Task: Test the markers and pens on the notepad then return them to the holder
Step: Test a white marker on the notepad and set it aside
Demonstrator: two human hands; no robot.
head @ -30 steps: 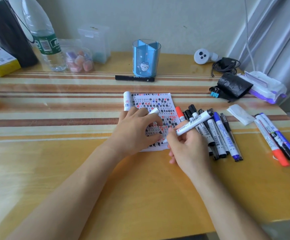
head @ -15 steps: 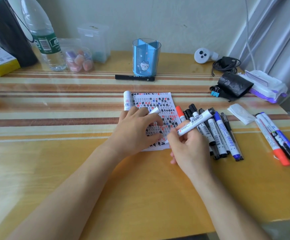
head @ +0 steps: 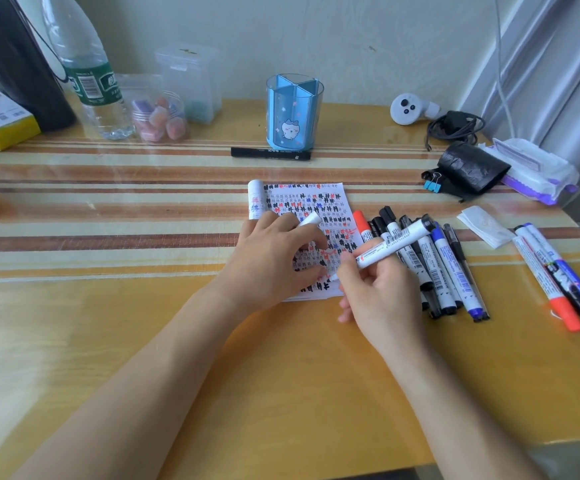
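One marker (head: 394, 243) sat gripped in the right hand (head: 382, 294) over the notepad (head: 316, 201); left hand (head: 267, 263) pinched a white cap (head: 310, 219); holder (head: 293, 116) stood far.

Water bottle (head: 84, 74), clear jar (head: 158, 117) and wipes pack (head: 537, 171) stand on the table (head: 74, 341).

The left arm (head: 136, 368) and right arm (head: 454, 403), both bare, reach in from the lower edge and converge. The left hand (head: 274, 261) lies palm down, fingers curled, gripping a white cap (head: 310, 220). The right hand (head: 380, 292) pinches a marker (head: 394, 242) in thumb and fingertips, its barrel slanting up to the right.
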